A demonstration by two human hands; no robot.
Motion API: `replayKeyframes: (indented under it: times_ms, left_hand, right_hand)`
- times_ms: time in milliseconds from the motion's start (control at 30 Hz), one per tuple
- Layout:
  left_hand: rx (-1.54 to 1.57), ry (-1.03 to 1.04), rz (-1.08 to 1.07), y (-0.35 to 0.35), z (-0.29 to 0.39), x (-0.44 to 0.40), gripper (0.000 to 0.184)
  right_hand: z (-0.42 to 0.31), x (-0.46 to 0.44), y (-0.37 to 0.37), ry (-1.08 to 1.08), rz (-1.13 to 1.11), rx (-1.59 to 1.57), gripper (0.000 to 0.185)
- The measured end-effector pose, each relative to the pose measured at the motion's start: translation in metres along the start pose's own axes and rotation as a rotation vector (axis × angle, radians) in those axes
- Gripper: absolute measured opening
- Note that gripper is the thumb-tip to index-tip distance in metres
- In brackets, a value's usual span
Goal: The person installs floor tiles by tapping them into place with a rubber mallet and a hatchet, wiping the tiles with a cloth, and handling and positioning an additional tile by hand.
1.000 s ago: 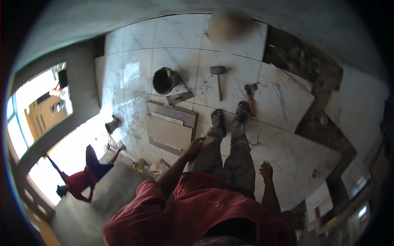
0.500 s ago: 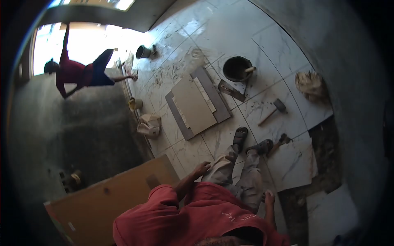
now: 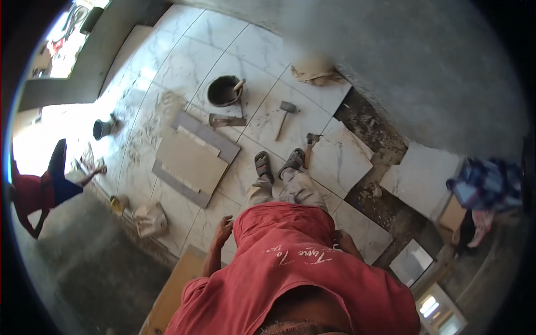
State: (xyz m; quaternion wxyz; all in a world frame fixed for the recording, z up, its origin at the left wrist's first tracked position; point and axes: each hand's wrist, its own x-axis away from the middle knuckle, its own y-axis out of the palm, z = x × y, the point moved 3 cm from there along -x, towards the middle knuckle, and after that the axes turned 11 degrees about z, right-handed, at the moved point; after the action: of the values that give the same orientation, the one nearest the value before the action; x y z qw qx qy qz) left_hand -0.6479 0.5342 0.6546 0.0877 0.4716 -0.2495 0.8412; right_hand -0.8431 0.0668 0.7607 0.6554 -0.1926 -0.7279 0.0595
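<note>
My left hand (image 3: 224, 226) hangs beside the red shirt (image 3: 301, 251), its fingers loosely bent and apart, with nothing visible in it. My right hand (image 3: 341, 239) is at the shirt's right edge, and its fingers are mostly hidden. Beyond my sandalled feet (image 3: 263, 166) lie a rubber mallet (image 3: 287, 107) and, next to my right foot, a hammer (image 3: 309, 149). A black bucket (image 3: 224, 91) with a handle sticking out of it stands by a trowel (image 3: 227, 120). Stacked tiles (image 3: 190, 159) lie left of my feet.
Another person (image 3: 42, 190) is at the far left, near a small bucket (image 3: 102, 129). A bag (image 3: 151, 219) stands by the floor's left edge. Rough, uncovered ground (image 3: 371, 127) runs between tiles at right. Checked cloth (image 3: 488, 184) lies at the far right.
The view has swung, and the floor items and the other person now appear farther left. My right hand has gone partly behind the shirt; my left has come away from my thigh.
</note>
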Motion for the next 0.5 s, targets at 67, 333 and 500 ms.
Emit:
replayKeyframes:
  times_ms: [67,333,500]
  left_hand:
    - [-0.261,0.085,-0.139,-0.010,0.015,-0.011,0.048]
    - [-0.934,0.120,-0.374,-0.008,0.097,0.024,0.024]
    - [-0.885,0.165,-0.748,0.045,0.053,0.076,0.023]
  right_hand:
    - [0.008,0.003,0.013,-0.026,-0.038,-0.005,0.037]
    - [-0.021,-0.034,0.011,-0.240,-0.027,0.066,0.038]
    - [-0.050,-0.077,-0.018,-0.324,-0.019,0.146,0.038]
